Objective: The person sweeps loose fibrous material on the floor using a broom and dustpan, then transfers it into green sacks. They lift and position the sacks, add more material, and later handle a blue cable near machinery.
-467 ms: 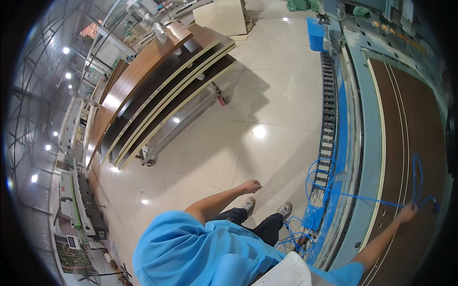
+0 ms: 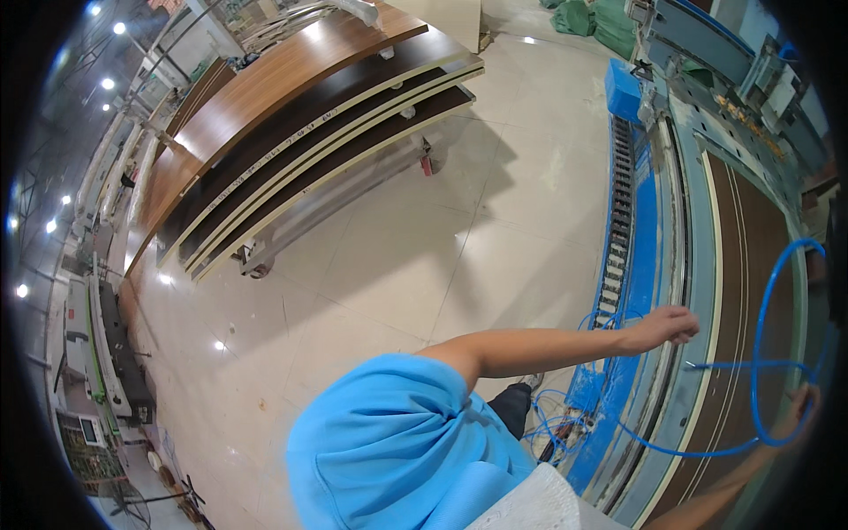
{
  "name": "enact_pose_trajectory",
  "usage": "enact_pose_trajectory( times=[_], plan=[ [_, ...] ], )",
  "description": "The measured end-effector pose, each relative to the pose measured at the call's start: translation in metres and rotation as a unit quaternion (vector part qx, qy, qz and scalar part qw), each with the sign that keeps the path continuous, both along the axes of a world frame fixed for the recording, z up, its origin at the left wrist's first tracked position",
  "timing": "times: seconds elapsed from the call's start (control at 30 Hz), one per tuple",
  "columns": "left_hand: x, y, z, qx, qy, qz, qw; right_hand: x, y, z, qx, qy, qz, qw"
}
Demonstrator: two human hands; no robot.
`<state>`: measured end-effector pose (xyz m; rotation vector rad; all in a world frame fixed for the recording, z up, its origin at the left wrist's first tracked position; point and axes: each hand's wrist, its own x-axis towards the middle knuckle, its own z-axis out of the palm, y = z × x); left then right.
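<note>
A blue air hose (image 2: pixel 755 344) hangs in a large loop, with my right hand (image 2: pixel 802 408) closed around it. That hand is over the far right edge of the dark brown panel (image 2: pixel 702 442) on the machine bed. A straight stretch of hose runs left from it to a thin tip. My left hand (image 2: pixel 667 327) is just above that tip, over the machine's rail, apart from the hose. Its fingers are curled together, and I see nothing in them. Another part of the hose sags across the panel toward the floor at the machine's side.
A black cable chain (image 2: pixel 621 190) and blue rail (image 2: pixel 649 212) run along the machine's left side, with a blue box (image 2: pixel 624 88) at the far end. Tangled hose (image 2: pixel 556 428) lies near my feet. To the left, several brown panels (image 2: pixel 291 84) lie on a wheeled cart (image 2: pixel 309 212).
My left hand has swung right from over the floor to above the machine rail. The right hand has moved farther right, and the hose loop now shows larger. My view has shifted.
</note>
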<state>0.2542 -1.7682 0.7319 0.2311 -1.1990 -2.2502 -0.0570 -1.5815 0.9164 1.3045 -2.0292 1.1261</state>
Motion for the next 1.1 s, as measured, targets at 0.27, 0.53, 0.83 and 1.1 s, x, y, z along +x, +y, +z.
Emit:
enact_pose_trajectory(
  times=[0.27, 0.53, 0.83, 1.1],
  plan=[
    [0.060, 0.058, -0.053, 0.232, -0.067, -0.285, 0.928, 0.308, 0.072, -0.073, 0.111, -0.247, 0.248, 0.930],
    [0.134, 0.116, -0.138, 0.256, -0.219, -0.091, 0.937, 0.436, 0.242, -0.197, 0.091, -0.542, 0.188, 0.814],
    [0.132, 0.401, -0.057, -0.077, -0.155, -0.316, 0.933, 0.587, 0.614, -0.361, 0.064, -0.596, -0.212, 0.772],
    [0.172, 0.695, 0.044, -0.359, -0.029, -0.604, 0.711, 0.520, 0.738, -0.253, -0.505, -0.537, -0.181, 0.651]
  ],
)
